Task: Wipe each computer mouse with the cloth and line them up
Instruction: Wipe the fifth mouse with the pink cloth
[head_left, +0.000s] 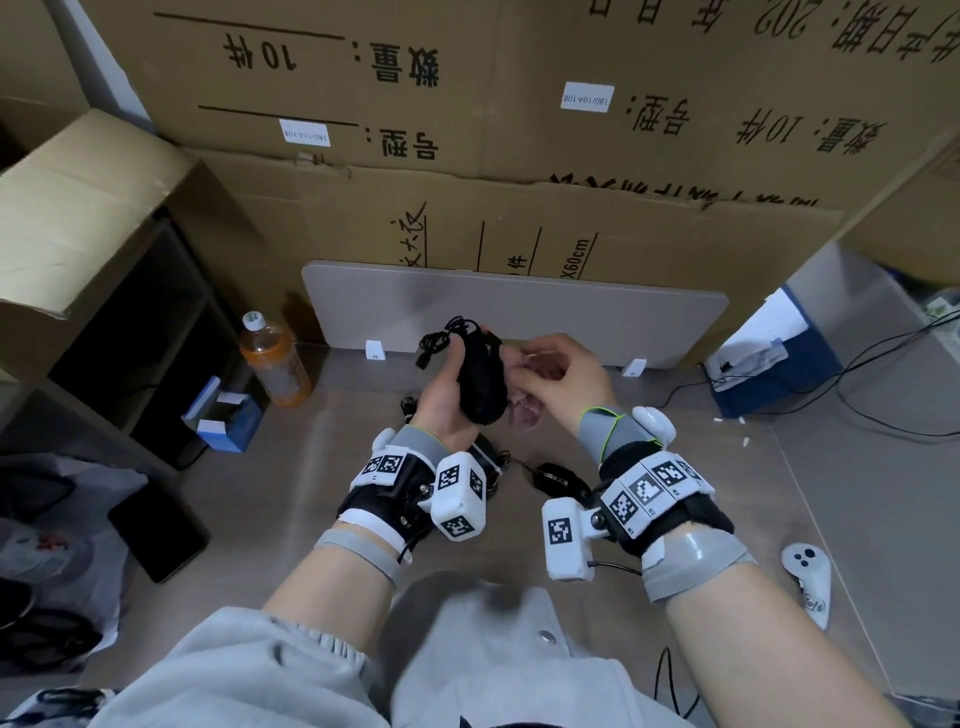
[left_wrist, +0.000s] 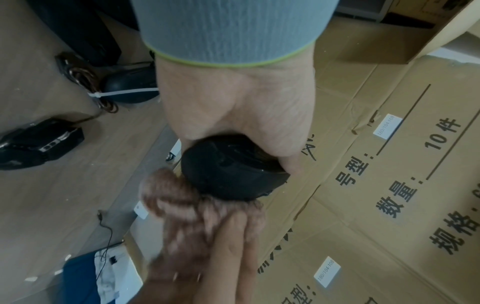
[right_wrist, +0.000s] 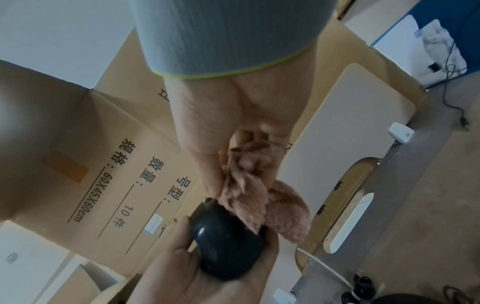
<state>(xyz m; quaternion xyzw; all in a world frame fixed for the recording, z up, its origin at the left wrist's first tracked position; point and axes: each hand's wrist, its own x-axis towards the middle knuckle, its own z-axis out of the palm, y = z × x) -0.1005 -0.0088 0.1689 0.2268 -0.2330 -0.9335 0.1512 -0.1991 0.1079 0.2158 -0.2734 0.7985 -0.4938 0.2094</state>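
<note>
The left hand (head_left: 448, 400) curls round a rounded black wired computer mouse (head_left: 483, 382), raised above the surface (head_left: 779, 499), long axis pointing away from the person. Just right of it, touching, the right hand (head_left: 558, 376) clutches a fluffy pinkish-brown cloth (head_left: 524, 410).

I see both forearms reaching forward from the bottom of the head view, bare below grey cuffs, each wrist strapped with a black band carrying white marker blocks. My left hand (head_left: 447, 395) is raised with the palm turned up and inward, thumb and fingers curled round a black mouse (head_left: 483, 382). My right hand (head_left: 563, 371) is level beside it, fingers bunched, pinching a pink cloth (head_left: 524, 408) against the mouse.
</note>
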